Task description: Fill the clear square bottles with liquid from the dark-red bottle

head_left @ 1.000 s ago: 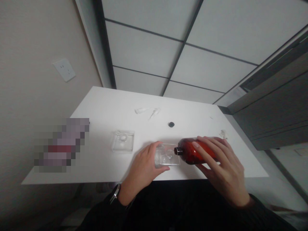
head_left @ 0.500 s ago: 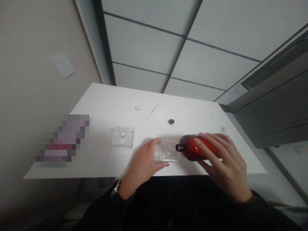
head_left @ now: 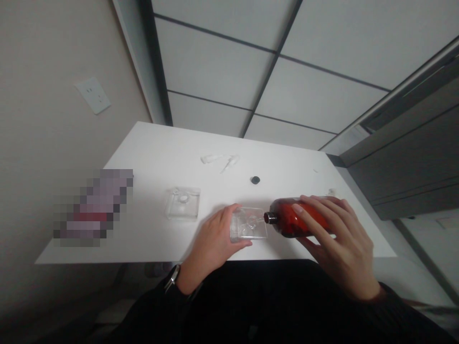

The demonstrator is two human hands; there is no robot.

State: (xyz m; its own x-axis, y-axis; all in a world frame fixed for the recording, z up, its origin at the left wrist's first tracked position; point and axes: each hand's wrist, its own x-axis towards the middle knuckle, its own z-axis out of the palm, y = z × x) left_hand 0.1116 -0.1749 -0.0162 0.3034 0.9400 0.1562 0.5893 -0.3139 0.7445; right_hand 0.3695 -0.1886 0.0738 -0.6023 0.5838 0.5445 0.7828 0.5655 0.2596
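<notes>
My left hand [head_left: 215,239] grips a clear square container [head_left: 253,223] by its left side, thumb and fingers on opposite edges, on the white table [head_left: 150,157]. In my right hand [head_left: 337,239] is a reddish-brown bottle [head_left: 287,220], tilted over with its uncapped neck pointing left. The bottle's mouth is at the container's right edge; whether the two touch I cannot tell, and no flowing liquid can be made out. Behind them lies a small black cap [head_left: 255,180]. A second clear square container [head_left: 184,204] with a round opening stands to the left of my left hand.
Translucent nozzle-like pieces [head_left: 218,161] lie toward the back of the table. A blurred-out object [head_left: 103,200] is at the left edge. Small clear bits [head_left: 332,192] lie behind the bottle. A wall with an outlet [head_left: 93,95] rises on the left, panels behind.
My right hand has shifted the bottle slightly to the right, so its mouth is a little farther from the container's middle. My left hand and the container stay in place.
</notes>
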